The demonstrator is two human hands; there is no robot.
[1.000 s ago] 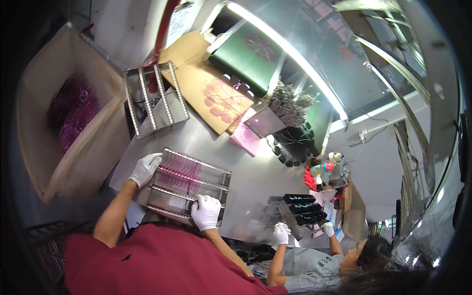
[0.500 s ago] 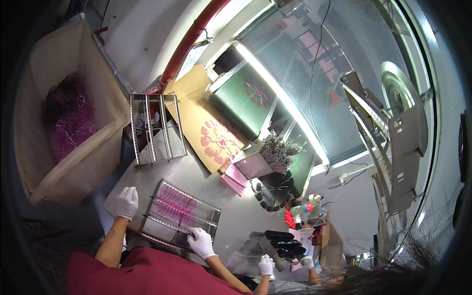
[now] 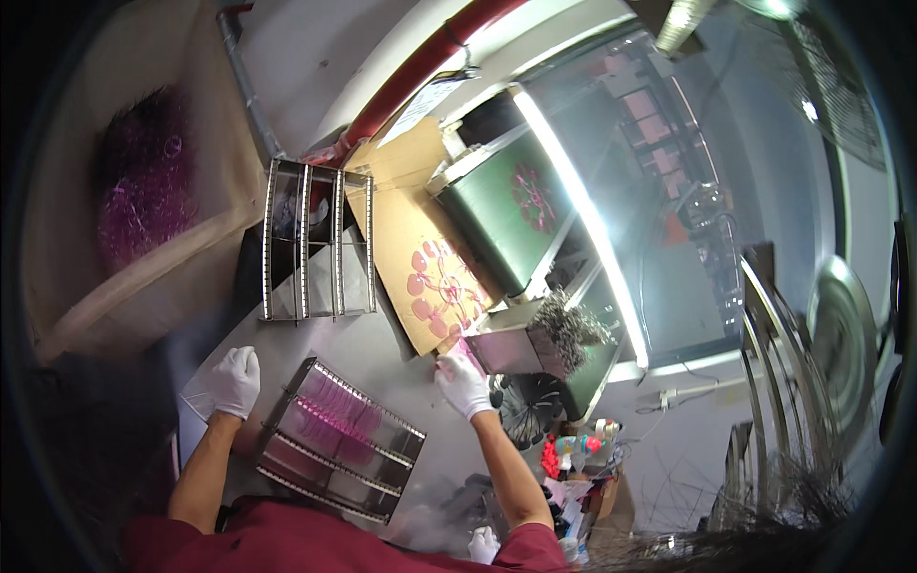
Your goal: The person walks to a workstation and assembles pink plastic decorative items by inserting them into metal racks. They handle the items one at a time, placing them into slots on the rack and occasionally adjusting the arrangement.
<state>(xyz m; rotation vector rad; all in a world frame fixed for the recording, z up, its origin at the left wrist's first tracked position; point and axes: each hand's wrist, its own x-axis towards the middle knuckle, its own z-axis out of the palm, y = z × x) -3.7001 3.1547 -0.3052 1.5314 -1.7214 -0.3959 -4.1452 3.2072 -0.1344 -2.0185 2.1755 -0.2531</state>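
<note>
Gloved left hand (image 3: 235, 382) curls near the table's (image 3: 377, 372) left edge, contents unclear; gloved right hand (image 3: 462, 384) bunches by pink sheets (image 3: 471, 353), grip unclear; slotted rack (image 3: 336, 462) sits near the front edge; reaching clear of its pink discs (image 3: 334, 413) seems wise.

- Left hand (image 3: 235, 384), white glove: fingers curled, over table (image 3: 396, 372), left of near rack (image 3: 406, 463); any hold unclear.
- Right hand (image 3: 462, 382), white glove: reaching to cardboard (image 3: 396, 258) edge, beside metal box (image 3: 504, 353) of grey wires (image 3: 570, 331); contact unclear.
- Near rack, metal, tilted in view: row of thin pink pieces (image 3: 330, 420) along its far side.
- Second rack (image 3: 304, 239): table's far left end.
- Cardboard: pink pieces, flower-like spread. Green belt (image 3: 497, 224) beyond.
- Bin (image 3: 143, 277), left: purple tangle (image 3: 148, 191).
- Co-worker's gloved hand (image 3: 484, 544): lower edge.
</note>
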